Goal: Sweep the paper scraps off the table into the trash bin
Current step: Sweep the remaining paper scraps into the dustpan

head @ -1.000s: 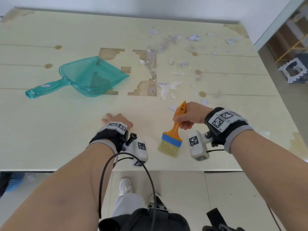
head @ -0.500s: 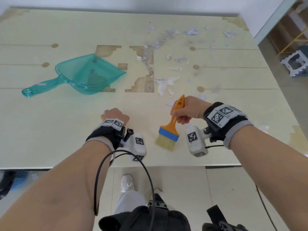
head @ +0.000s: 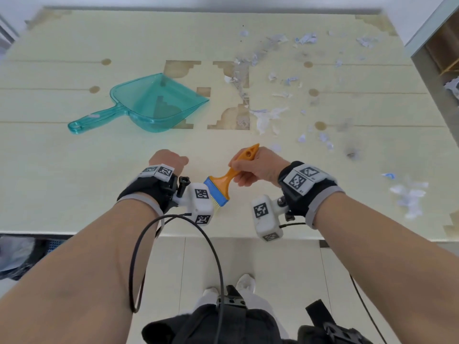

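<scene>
Orange plastic fills the right hand (head: pixel 258 167), whose grip is clamped around the handle of the brush (head: pixel 224 181); over the last second that brush has swung leftward, so its blue ferrule and pale bristles now sit just beside the left wrist's white tracker block, which hides most of the bristles, where earlier they hung clear between the two wrists. I judge this a repositioning, not a sweep, since no scraps have been gathered yet. The left hand (head: pixel 167 158) rests on the tabletop (head: pixel 62 175) much as it did, curled with its fingers tucked out of sight; it holds nothing that I can see, but whether its grip is closed tight or only loosely bent I cannot tell. Farther out lies the teal dustpan (head: pixel 154 103), untouched, handle toward the left and mouth toward the scraps. Beyond and to the right, the paper scraps (head: pixel 267 116) are scattered from mid-table to the far edge, with another cluster near the right front corner; many are blurred. At the lower left, under the tabletop's near edge, a blue meshed shape is cut off, possibly the trash bin.
</scene>
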`<control>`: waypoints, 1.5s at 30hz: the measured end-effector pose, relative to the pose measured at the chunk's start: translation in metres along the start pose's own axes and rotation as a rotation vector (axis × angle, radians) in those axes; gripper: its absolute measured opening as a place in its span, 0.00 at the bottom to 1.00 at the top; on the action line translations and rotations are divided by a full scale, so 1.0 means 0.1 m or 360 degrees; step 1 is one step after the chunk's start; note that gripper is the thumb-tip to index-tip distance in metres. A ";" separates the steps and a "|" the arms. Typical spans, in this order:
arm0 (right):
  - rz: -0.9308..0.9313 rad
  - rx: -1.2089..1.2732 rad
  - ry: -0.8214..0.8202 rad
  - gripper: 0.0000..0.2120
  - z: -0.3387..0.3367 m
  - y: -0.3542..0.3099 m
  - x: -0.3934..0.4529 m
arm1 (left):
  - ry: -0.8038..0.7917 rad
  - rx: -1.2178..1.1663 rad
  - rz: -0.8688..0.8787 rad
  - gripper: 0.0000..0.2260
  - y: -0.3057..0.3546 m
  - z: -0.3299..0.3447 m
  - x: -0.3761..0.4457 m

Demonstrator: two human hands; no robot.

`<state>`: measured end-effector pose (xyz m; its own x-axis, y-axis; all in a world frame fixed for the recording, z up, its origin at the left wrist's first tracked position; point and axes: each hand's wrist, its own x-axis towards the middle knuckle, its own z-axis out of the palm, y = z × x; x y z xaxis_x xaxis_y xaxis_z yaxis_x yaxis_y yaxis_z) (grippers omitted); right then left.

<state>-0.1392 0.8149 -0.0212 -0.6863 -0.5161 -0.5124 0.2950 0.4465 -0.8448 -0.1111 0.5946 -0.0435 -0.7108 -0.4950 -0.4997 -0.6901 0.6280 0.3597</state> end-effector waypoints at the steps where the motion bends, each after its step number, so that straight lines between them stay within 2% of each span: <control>1: 0.0033 -0.0058 -0.0006 0.04 0.03 0.02 -0.02 | -0.0036 -0.0074 0.0012 0.15 -0.04 0.00 -0.01; 4: 0.0124 -0.0264 0.0119 0.05 -0.10 0.06 -0.13 | -0.0097 -0.0156 0.0060 0.15 -0.12 0.00 -0.07; 8: 0.0164 -0.0459 0.0593 0.06 -0.52 0.12 -0.40 | -0.0106 0.0038 0.0117 0.07 -0.07 0.01 -0.16; 11: 0.0112 -0.0435 0.0857 0.07 -0.71 0.09 -0.58 | -0.0124 0.0039 0.0156 0.13 -0.04 0.07 -0.22; 14: 0.0079 -0.0177 0.0748 0.06 -0.65 0.05 -0.69 | -0.0150 0.0038 0.0183 0.15 0.01 0.14 -0.28; 17: 0.0207 -0.0251 0.0459 0.05 -0.45 0.12 -0.72 | -0.0200 0.0055 0.0221 0.15 0.09 0.20 -0.35; 19: 0.0273 -0.0314 0.0420 0.05 -0.41 0.21 -0.73 | -0.0205 0.0076 0.0260 0.15 0.15 0.23 -0.38; 23: 0.0284 -0.0498 0.0651 0.07 -0.66 0.27 -0.79 | -0.0213 0.0067 0.0262 0.15 0.25 0.30 -0.39; 27: 0.0085 -0.0453 0.0903 0.09 -1.00 0.16 -0.81 | -0.0191 -0.0010 0.0216 0.14 0.39 0.40 -0.41; 29: 0.0049 -0.0438 0.0805 0.08 -1.14 0.10 -0.83 | -0.0187 -0.0007 0.0218 0.14 0.50 0.46 -0.43; 32: 0.0197 -0.0567 0.0481 0.05 -1.19 0.13 -0.82 | -0.0164 -0.0007 0.0214 0.14 0.66 0.53 -0.45; 33: 0.0219 -0.0598 0.0443 0.05 -1.19 0.16 -0.81 | -0.0160 -0.0010 0.0210 0.14 0.71 0.56 -0.45; 37: 0.0125 -0.0556 0.0678 0.07 -1.38 0.26 -0.79 | -0.0161 -0.0005 0.0213 0.11 0.90 0.68 -0.46; 39: 0.0045 -0.0418 0.0792 0.05 -1.58 0.23 -0.86 | -0.0146 0.0028 0.0227 0.05 1.02 0.74 -0.47; 41: 0.0004 -0.0272 0.0944 0.06 -1.81 0.20 -0.98 | -0.0124 0.0064 0.0243 0.04 1.15 0.79 -0.48; 43: 0.0080 -0.0318 0.1030 0.06 -2.02 0.21 -1.12 | -0.0120 0.0058 0.0263 0.05 1.27 0.84 -0.50; 45: 0.0327 -0.0504 0.0968 0.04 -2.15 0.26 -1.24 | -0.0135 0.0023 0.0268 0.06 1.37 0.90 -0.51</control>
<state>-0.1891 1.0476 0.0533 -0.9139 0.0589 -0.4016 0.3141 0.7295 -0.6076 -0.1574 0.7602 -0.0394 -0.8018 -0.3299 -0.4983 -0.5597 0.7067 0.4327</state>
